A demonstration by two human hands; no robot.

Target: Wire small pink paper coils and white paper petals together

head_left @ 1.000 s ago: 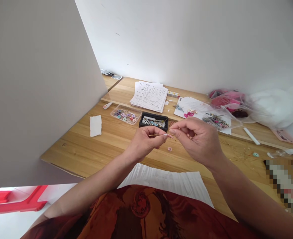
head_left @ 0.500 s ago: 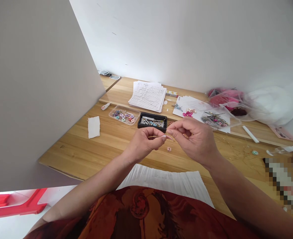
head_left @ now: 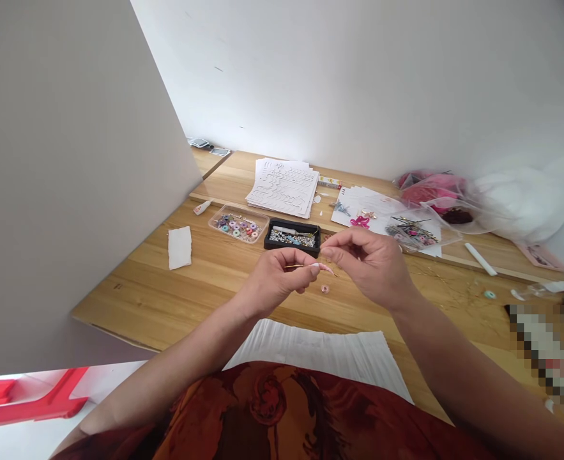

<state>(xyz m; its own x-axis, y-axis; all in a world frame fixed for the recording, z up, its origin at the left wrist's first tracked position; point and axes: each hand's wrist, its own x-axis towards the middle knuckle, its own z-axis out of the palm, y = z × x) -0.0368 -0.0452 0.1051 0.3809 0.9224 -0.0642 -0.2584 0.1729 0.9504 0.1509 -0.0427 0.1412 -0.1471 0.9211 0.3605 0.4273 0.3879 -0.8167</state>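
My left hand [head_left: 276,281] pinches a thin gold-coloured wire [head_left: 291,266] between thumb and forefinger. Its far end, wrapped in pink [head_left: 326,268], sticks out past my thumb towards the right. Close beside it, my right hand [head_left: 375,265] is closed in a pinch of thumb and forefinger, a little above the pink end. Whatever is between those fingertips is too fine to make out. On the table just below the two hands lies a small pink spool [head_left: 325,289]. Behind my fingers stands a black tray [head_left: 294,249] of silvery beads.
A clear box [head_left: 211,223] of coloured spools and a glue bottle [head_left: 202,207] lie left of the tray. Cut papers [head_left: 282,185] are stacked behind. Plastic bags [head_left: 435,191] and a white stick [head_left: 481,259] lie right; white cloth [head_left: 310,345] is near my lap.
My right hand has drawn slightly left and the pink end of the wire shows more clearly below it. My left hand keeps its pinch almost in place.
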